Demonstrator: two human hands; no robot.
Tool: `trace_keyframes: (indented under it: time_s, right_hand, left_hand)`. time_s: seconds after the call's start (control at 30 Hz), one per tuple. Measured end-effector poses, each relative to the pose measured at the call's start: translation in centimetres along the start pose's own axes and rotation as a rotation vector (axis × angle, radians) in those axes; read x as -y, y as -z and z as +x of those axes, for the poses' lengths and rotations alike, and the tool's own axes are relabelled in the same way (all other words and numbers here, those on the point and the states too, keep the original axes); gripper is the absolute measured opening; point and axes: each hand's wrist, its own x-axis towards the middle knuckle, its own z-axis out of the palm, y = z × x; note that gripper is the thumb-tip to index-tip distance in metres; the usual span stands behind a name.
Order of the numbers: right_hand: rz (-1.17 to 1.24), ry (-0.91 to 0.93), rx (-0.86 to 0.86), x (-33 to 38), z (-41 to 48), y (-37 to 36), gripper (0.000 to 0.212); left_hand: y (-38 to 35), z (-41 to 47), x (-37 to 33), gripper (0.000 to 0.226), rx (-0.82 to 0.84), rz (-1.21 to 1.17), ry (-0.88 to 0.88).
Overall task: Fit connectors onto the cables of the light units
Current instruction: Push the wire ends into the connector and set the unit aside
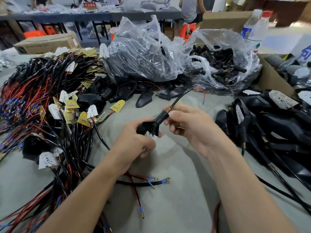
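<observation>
While the left hand [134,142] is clamping its fingers [148,146] round the black light housing [148,127] at frame centre, the right hand [190,126] is pinching the connector [162,116] on its cable [182,96].

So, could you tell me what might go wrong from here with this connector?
The right hand pinches the cable at the connector; a skewed push could kink it or seat the connector crooked on the housing.
The cable's far end lies by the bag and might snag.
The left hand grips the housing over its white board and may press on it.
</observation>
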Motion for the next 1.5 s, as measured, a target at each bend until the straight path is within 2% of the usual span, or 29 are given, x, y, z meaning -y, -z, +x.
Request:
trace_keyframes:
  time_s: [0.07, 0.13, 0.3, 0.4, 0.47, 0.53, 0.63, 0.83, 0.93, 1.1, 1.2, 1.3, 1.37, 1.5]
  right_hand:
    - [-0.026, -0.022, 0.037, -0.2, 0.0, -0.3, 0.018]
    - [-0.074, -0.042, 0.034, -0.5, 0.0, -0.8, 0.018]
    - [-0.090, 0.000, -0.221, -0.4, 0.4, -0.8, 0.008]
    - [-0.062, 0.034, -0.320, -0.5, 0.7, -0.8, 0.005]
    - [-0.010, 0.051, -0.329, -0.4, 0.7, -0.9, 0.008]
    - [0.022, 0.076, -0.309, -0.4, 0.7, -1.2, 0.012]
    - [0.059, 0.107, -0.273, -0.6, 0.7, -1.7, 0.014]
    - [0.071, 0.108, -0.262, -0.8, 0.7, -1.8, 0.015]
    - [0.103, 0.100, -0.295, -1.0, 0.8, -2.2, 0.012]
    - [0.139, 0.077, -0.334, -1.4, 1.0, -2.9, 0.013]
    - [0.190, 0.044, -0.306, -1.1, 1.0, -2.8, 0.010]
    - [0.259, 0.031, -0.271, -0.7, 0.7, -2.7, 0.012]
    - [0.300, 0.052, -0.250, -0.4, 0.6, -2.7, 0.013]
    - [0.313, 0.107, -0.247, -0.1, 0.4, -2.4, 0.010]
  left_hand:
    - [-0.1, -0.1, 0.0, 0.057, 0.062, -0.025, -0.002]
    - [-0.3, -0.1, 0.0, 0.061, 0.057, 0.001, -0.011]
    - [-0.2, 0.1, 0.1, 0.071, -0.205, 0.036, 0.011]
    - [-0.1, 0.2, 0.2, 0.058, -0.361, 0.070, -0.001]
    - [0.1, 0.2, 0.1, 0.045, -0.492, 0.229, -0.004]
    - [0.2, 0.1, 0.1, 0.041, -0.557, 0.344, 0.005]
    - [0.2, 0.2, 0.1, 0.026, -0.545, 0.146, 0.020]
    - [0.7, 0.2, -0.6, 0.028, -0.521, -0.170, 0.059]
    - [0.4, -0.2, -1.0, 0.031, -0.495, -0.177, -0.065]
    - [-0.6, -1.0, -0.4, 0.024, -0.558, 0.356, -0.449]
    - [-0.4, -1.2, -0.5, 0.022, -0.636, 0.445, -0.542]
    - [-0.2, -0.9, -0.6, 0.019, -0.711, 0.396, -0.505]
    - [0.0, -0.7, -0.7, 0.020, -0.738, 0.378, -0.415]
    - [0.6, -0.1, -0.4, 0.018, -0.622, 0.333, -0.170]
